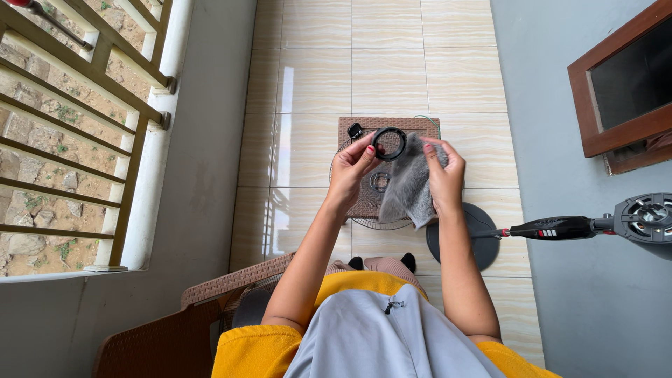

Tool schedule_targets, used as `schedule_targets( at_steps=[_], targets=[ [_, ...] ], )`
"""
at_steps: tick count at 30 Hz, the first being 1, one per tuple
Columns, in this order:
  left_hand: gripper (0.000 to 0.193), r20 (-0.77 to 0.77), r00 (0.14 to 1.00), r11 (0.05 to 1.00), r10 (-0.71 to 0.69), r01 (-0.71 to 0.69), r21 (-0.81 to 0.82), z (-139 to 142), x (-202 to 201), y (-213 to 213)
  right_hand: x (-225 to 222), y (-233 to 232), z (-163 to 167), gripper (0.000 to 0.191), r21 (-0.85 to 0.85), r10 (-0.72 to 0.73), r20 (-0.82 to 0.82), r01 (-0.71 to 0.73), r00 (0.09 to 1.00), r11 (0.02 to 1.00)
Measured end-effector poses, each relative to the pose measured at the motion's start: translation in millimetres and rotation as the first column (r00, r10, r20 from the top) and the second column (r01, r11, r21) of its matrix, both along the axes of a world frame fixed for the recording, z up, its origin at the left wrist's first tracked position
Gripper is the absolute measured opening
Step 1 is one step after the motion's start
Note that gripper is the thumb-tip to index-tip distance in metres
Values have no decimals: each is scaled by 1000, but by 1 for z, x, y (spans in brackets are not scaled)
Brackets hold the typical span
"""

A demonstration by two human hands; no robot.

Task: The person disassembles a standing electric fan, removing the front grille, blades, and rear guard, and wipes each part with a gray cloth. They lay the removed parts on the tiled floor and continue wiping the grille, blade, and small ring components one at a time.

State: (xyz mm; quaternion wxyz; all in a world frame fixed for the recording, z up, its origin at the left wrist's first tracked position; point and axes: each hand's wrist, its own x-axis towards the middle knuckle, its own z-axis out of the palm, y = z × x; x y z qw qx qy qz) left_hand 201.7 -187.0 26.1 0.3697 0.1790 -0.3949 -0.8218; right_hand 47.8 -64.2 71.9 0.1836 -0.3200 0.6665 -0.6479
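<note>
The left hand (350, 164) pinches a black plastic ring (389, 143) by its left edge, fingers closed on it, holding it up above a brown wicker stool (357, 203). The right hand (442, 168) grips a grey cloth (409, 185), fingers curled shut around its upper edge, the cloth touching the ring's right side and hanging down. A wire fan grille (381, 222) lies under the stool on the tiled floor (315, 84). A fan base with its motor (647, 217) lies to the right.
</note>
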Motion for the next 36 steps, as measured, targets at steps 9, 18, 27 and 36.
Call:
schedule_targets(
  at_steps=[9,18,27,36],
  targets=[
    [48,-3,998,997,67,-67,-47,1,-9,5,38,-4,26,36,-212,-229,-637,118,736,970],
    [46,-29,997,993,72,-75,-87,-12,-9,6,54,-20,19,65,-20,-68,-819,91,570,996],
    [43,-56,996,967,76,-87,-240,3,7,0,35,-17,36,62,-34,-183,-754,241,631,970],
    [38,-13,993,928,115,-112,-355,7,4,0,54,-22,56,65,-54,-27,-809,-29,587,998]
  ],
)
